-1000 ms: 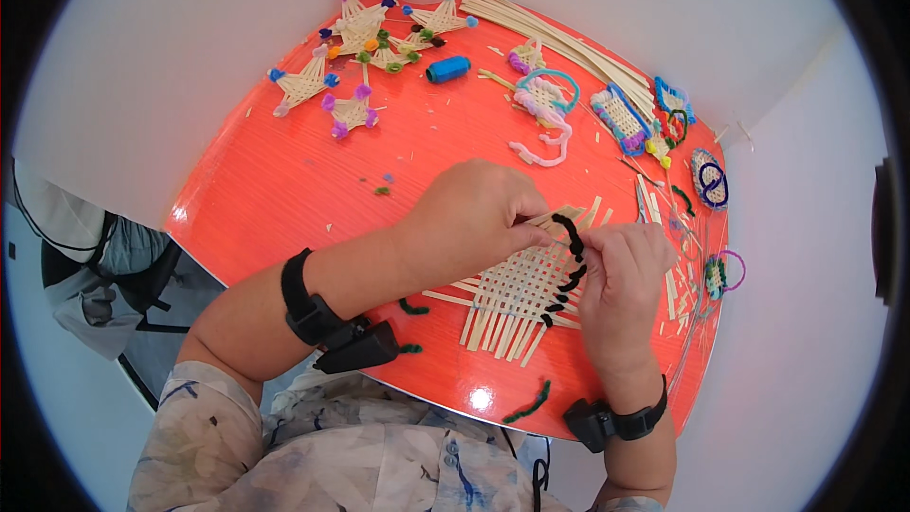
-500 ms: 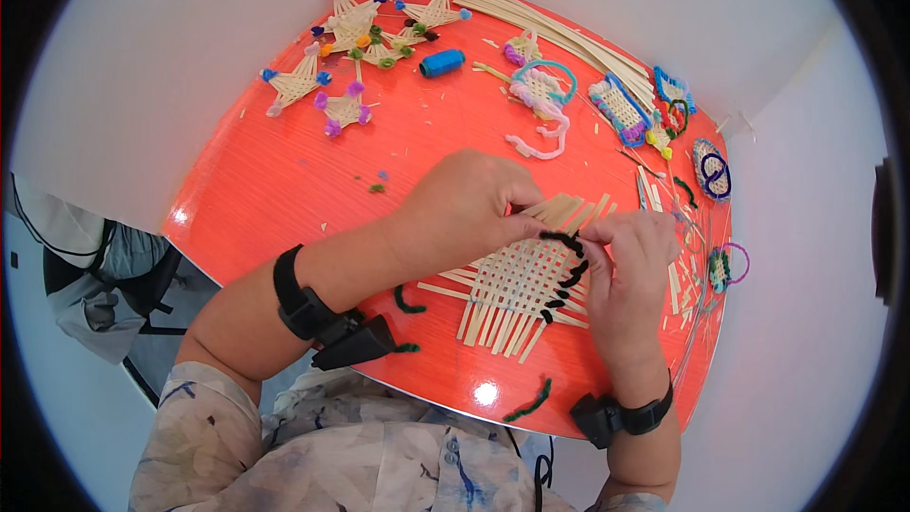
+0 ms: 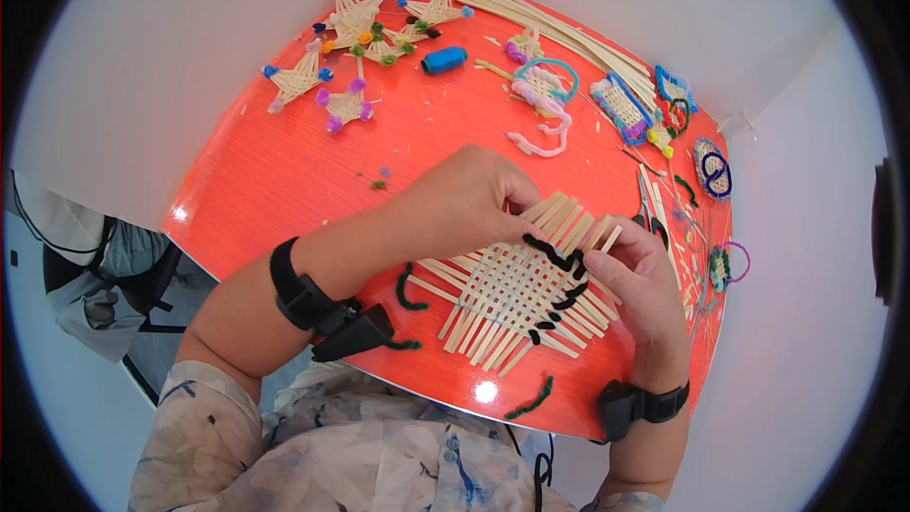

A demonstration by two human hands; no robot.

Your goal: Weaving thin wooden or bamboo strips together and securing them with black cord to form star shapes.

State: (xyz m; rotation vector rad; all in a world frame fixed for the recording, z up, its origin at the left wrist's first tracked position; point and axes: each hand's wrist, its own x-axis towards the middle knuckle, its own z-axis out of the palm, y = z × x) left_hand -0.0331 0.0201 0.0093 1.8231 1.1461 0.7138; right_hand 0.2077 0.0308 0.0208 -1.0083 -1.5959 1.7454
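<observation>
A woven mat of pale bamboo strips (image 3: 507,289) lies partly over the table's near edge area, its loose strip ends fanning out on all sides. A fuzzy black pipe cleaner (image 3: 569,299) winds in and out along its right side, and its upper length runs toward my left fingers. My left hand (image 3: 479,197) pinches the mat's far edge, close to that black length; its fingertips are partly hidden. My right hand (image 3: 645,280) grips the strips at the far right corner, thumb on top and fingers behind. Short dark green pipe cleaner pieces (image 3: 531,400) lie around the mat.
Woven stars with coloured tips (image 3: 296,81) and a blue thread spool (image 3: 444,61) sit at the far left. Small woven pieces edged in pipe cleaner (image 3: 621,109) and long bamboo strips (image 3: 550,24) line the far right. Scissors (image 3: 648,209) lie behind my right hand.
The mat has turned and shifted slightly toward the lower left. My right hand has moved right and down, from pinching near the black pipe cleaner to gripping the corner strips. The scissors show more.
</observation>
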